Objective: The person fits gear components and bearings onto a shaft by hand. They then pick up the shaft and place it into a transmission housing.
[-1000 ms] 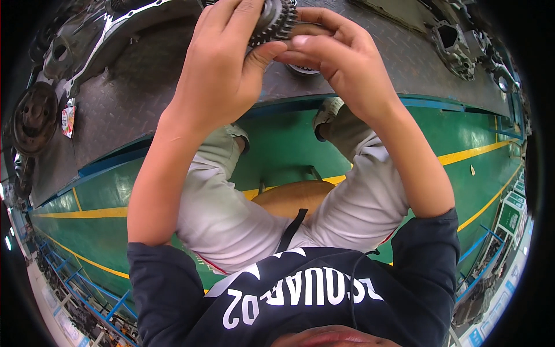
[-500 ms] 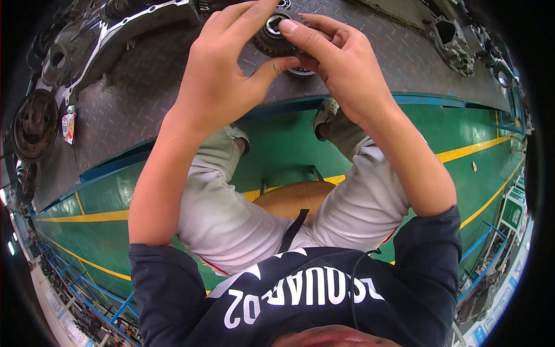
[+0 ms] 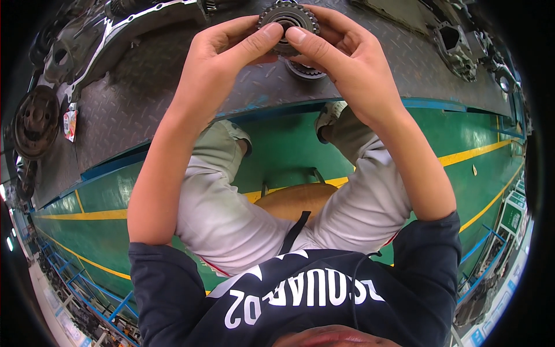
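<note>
Gripping the toothed gear (image 3: 289, 17) from both sides, the left hand (image 3: 218, 51) and right hand (image 3: 356, 56) hold it up at the top of the view, above the near edge of the dark metal counter (image 3: 139, 98). Each hand is partly curled around the rim, the thumbs laid over the gear's face near its central hole, their tips close together; some fingers behind it are hidden. A second gear (image 3: 305, 71) shows just below, partly covered by the right hand. Toward the left lie a large metal casing (image 3: 82, 45), a round disc (image 3: 36, 122) and a small packet (image 3: 70, 122); another casing (image 3: 457, 52) lies well to the right.
</note>
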A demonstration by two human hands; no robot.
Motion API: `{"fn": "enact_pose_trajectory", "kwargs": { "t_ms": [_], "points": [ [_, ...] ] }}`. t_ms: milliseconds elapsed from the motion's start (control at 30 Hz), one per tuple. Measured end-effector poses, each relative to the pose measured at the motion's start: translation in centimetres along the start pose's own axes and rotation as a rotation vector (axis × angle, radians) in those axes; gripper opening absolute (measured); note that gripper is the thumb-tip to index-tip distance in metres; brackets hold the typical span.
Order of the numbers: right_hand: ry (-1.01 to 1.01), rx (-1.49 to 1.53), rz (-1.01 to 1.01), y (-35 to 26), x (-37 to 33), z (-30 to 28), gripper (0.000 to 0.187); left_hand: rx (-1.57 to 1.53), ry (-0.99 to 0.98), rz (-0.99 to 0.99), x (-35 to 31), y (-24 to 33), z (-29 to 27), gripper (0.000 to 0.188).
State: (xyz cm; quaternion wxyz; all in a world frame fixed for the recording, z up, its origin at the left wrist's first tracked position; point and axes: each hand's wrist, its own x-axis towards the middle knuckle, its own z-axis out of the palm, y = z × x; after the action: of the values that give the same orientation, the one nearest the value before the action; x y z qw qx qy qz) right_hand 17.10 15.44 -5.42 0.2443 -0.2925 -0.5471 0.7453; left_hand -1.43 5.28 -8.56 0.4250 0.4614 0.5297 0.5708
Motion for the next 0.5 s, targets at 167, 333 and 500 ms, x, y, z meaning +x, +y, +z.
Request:
{"fn": "enact_pose_trajectory", "kwargs": {
  "t_ms": [167, 333, 500],
  "points": [
    [-0.02, -0.054, 0.038, 1.0, 0.2, -1.6, 0.055, -0.087, 0.043, -0.008, 0.1, -0.4, 0.0, 0.04],
    [-0.07, 0.096, -0.127, 0.6, 0.1, -1.4, 0.058, -0.107, 0.046, -0.033, 0.0, -0.4, 0.2, 0.043],
    [-0.041, 0.016, -0.118, 0.1, 0.1, -0.7, 0.056, -0.074, 0.031, -0.01, -0.1, -0.3, 0.2, 0.048]
  ]
}}
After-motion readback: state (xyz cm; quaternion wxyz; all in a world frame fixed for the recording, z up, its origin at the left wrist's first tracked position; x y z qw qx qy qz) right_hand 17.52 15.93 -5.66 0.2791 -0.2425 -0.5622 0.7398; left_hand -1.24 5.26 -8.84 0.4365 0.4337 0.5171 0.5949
